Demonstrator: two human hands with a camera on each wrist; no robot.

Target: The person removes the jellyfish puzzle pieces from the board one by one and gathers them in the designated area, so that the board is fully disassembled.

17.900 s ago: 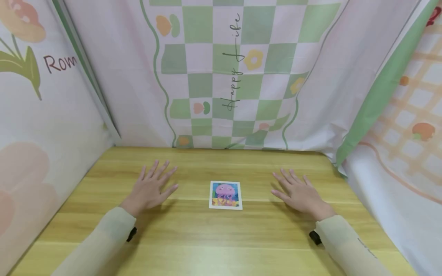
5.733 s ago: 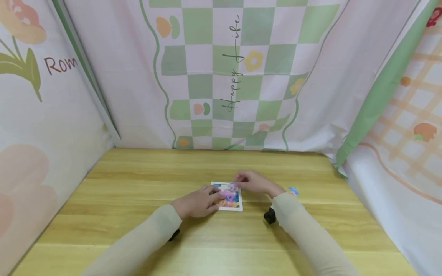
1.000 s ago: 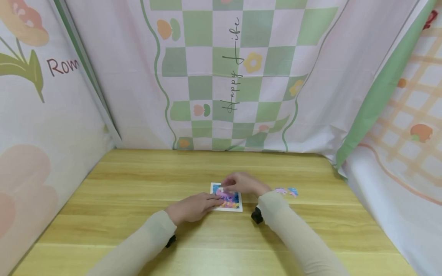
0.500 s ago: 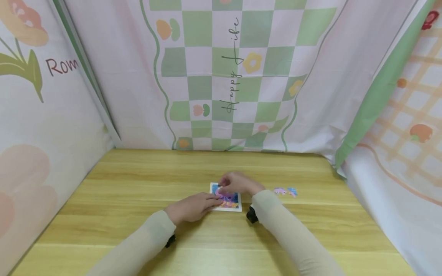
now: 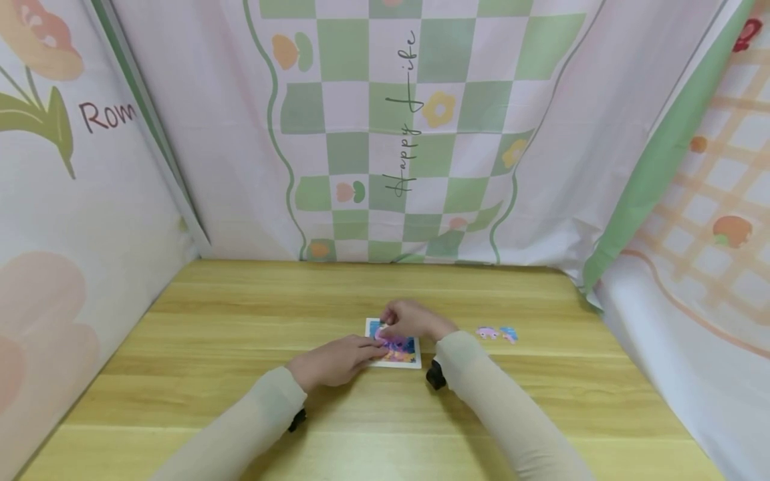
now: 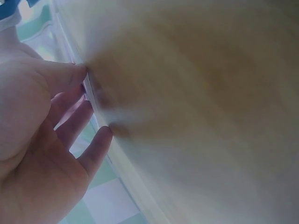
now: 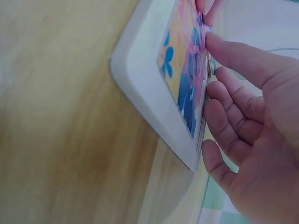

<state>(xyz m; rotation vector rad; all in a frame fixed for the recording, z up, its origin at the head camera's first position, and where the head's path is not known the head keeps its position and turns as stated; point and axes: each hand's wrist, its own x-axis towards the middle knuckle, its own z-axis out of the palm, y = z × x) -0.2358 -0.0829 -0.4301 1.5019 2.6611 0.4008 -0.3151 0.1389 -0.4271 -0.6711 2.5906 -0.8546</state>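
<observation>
A small jellyfish jigsaw puzzle [image 5: 410,357] in a white frame lies at the middle of the table. My left hand [image 5: 337,361] rests its outstretched fingertips on the puzzle's left side. My right hand [image 5: 415,319] reaches over the upper part, its thumb and index finger pinching at a puzzle piece mostly hidden behind them. In the right wrist view, the right hand [image 7: 243,107] has its thumb on the picture and the other fingers curled along the frame [image 7: 140,79]. Two loose pieces, one with the eyes [image 5: 487,333] and one blue and pink [image 5: 508,334], lie to the right.
The wooden table [image 5: 385,427] runs back to a checked curtain [image 5: 397,133]. Printed cloths hang on the left [image 5: 120,220] and right [image 5: 680,267]. Both forearms come in from the near edge, with dark wrist devices under the sleeves.
The whole picture came first; since then, pieces have been taken out, two now lying on the right. In the last second my right hand shifted slightly left. The left hand stayed put.
</observation>
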